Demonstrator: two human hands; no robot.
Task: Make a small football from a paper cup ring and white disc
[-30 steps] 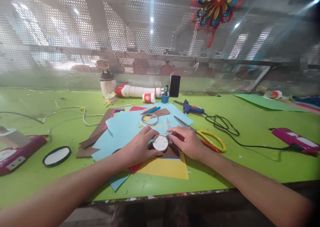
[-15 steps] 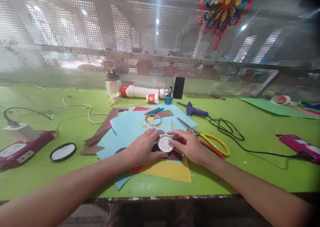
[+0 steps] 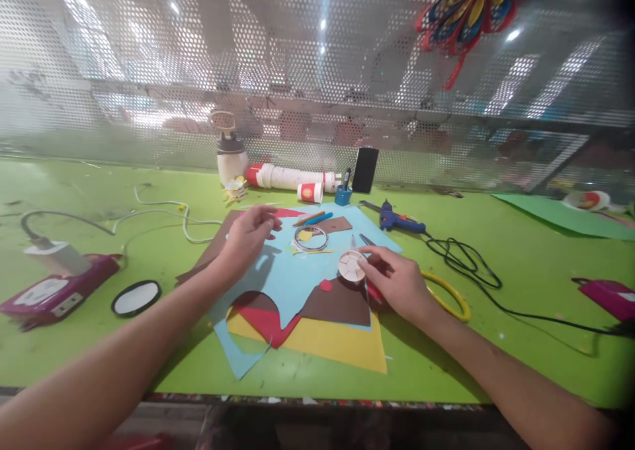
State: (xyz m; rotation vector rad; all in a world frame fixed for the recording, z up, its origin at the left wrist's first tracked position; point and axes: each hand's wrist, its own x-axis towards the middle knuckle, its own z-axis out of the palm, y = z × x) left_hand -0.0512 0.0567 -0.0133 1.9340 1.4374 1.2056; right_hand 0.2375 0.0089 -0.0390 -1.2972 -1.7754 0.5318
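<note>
Between the thumb and fingers of my right hand (image 3: 399, 281) is a small white disc (image 3: 352, 266) marked with thin dark lines, held above the paper pile. My left hand (image 3: 251, 238) hovers over the left part of the light blue paper (image 3: 258, 274), fingers loosely apart, with nothing visible in them. A small red paper piece (image 3: 326, 284) lies on the brown paper (image 3: 342, 304) just below the disc. Yellow paper (image 3: 342, 347) and red paper (image 3: 282, 327) stick out beneath. Scissors with yellow handles (image 3: 459, 304) lie partly hidden behind my right hand.
A roll of clear tape (image 3: 311, 238) and pencils (image 3: 312, 219) rest on the papers. Behind them are a red-and-white cup (image 3: 310, 192) and a phone (image 3: 366, 170). A blue glue gun (image 3: 399, 220) trails a black cord. At left are a power strip (image 3: 59, 291) and a black-rimmed disc (image 3: 136, 298).
My left hand has let go of the white disc and moved up and left. My right hand keeps the disc, now farther right. The red piece and more of the cut papers have come into view.
</note>
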